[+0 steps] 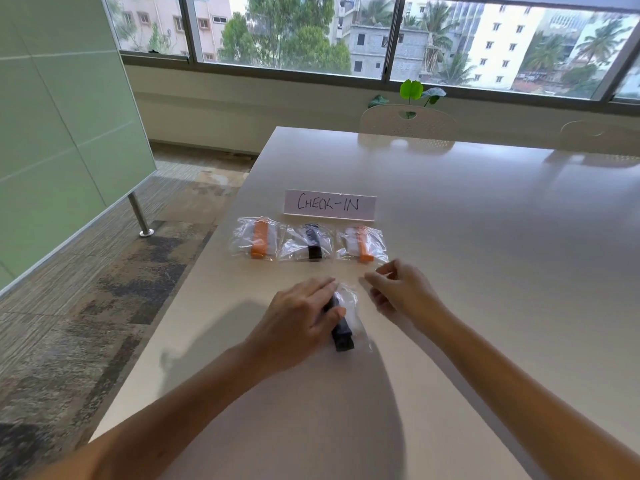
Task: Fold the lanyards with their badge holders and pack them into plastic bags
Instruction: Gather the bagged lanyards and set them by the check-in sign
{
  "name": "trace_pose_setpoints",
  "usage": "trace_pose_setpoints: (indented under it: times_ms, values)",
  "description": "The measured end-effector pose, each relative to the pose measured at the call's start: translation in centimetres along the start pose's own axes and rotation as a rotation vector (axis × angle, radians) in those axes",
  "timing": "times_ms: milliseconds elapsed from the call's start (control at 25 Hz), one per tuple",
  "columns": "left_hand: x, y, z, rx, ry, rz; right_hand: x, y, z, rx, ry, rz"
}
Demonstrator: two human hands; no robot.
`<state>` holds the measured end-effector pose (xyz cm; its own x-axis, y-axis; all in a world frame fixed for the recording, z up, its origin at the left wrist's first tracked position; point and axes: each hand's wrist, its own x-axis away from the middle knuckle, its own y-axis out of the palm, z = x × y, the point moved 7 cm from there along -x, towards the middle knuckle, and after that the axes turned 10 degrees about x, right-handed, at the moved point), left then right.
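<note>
A white table (450, 237) carries a card sign (329, 204) lettered "CHECK-IN", standing upright toward the far side. Just in front of the sign, three packed bags lie in a row, close together but apart: a left bag with an orange lanyard (259, 241), a middle bag with a black lanyard (312, 242) and a right bag with an orange lanyard (363, 247). Two pale chairs (408, 121) stand at the far edge of the table, with a green plant (412, 90) behind them below the window (346, 32). A green glass partition (62, 133) stands on the left over patterned carpet.

Nearer the person, a fourth plastic bag (349, 308) holding a folded black lanyard (341, 332) lies on the table, well short of the row. The left hand (301, 323) rests on this bag, fingers mostly extended and laid flat over its left part, the thumb against the black lanyard. The right hand (401, 289) hovers just right of the bag, near the right orange bag, with fingers loosely curled and holding nothing visible; contact with the bag cannot be confirmed.
</note>
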<state>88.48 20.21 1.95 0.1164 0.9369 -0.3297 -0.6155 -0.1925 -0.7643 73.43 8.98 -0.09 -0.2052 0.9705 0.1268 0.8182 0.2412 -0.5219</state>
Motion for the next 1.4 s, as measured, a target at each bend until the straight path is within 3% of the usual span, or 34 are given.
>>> trace_pose_setpoints:
  times_ms: [160, 360, 720, 1000, 1400]
  values:
    - [0.8, 2.1, -0.1, -0.04, -0.032, -0.124, 2.6, 2.0, -0.3, 0.039, 0.057, -0.238]
    - [0.9, 2.8, -0.1, -0.08, -0.022, -0.154, 4.1, 3.0, -0.8, -0.071, 0.124, -0.311]
    - [0.7, 2.5, -0.1, 0.018, -0.099, -0.124, 3.3, -1.2, -0.6, -0.236, 0.144, -0.088]
    - [-2.0, 4.7, -0.8, -0.176, -0.238, -0.208, -2.1, -9.8, 0.5, -0.429, 0.117, 0.169]
    - [-2.7, 5.2, -0.3, -0.261, -0.217, -0.126, -7.8, -8.8, 3.2, -0.33, 0.245, 0.184]
